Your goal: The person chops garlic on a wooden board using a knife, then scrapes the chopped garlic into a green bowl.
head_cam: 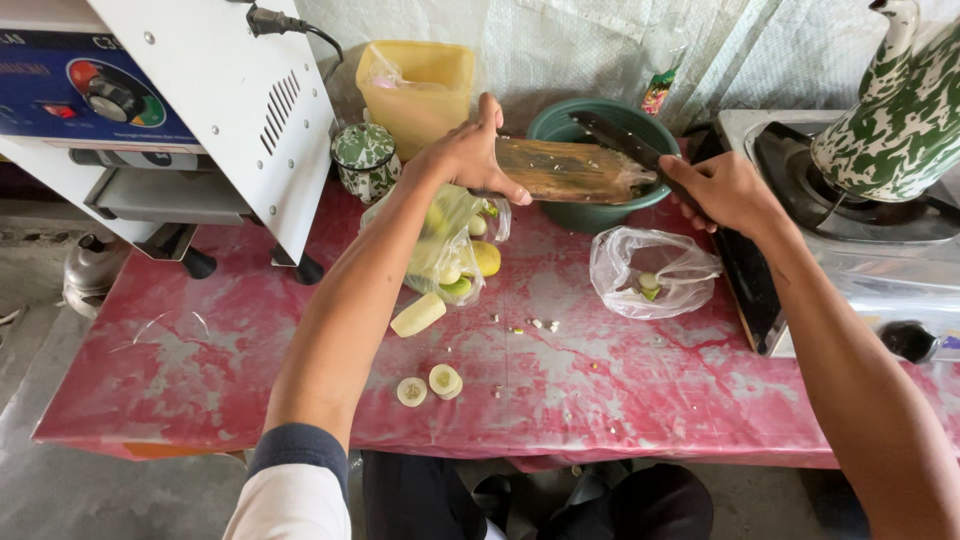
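Knife (630,148) handle hidden inside right hand (728,190).

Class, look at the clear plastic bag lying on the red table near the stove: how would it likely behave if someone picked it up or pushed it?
The clear plastic bag looks thin and crumpled, so it would probably be floppy and sag when lifted. It holds only a few small vegetable pieces, so it is likely very light and might slide across the red table at a nudge.
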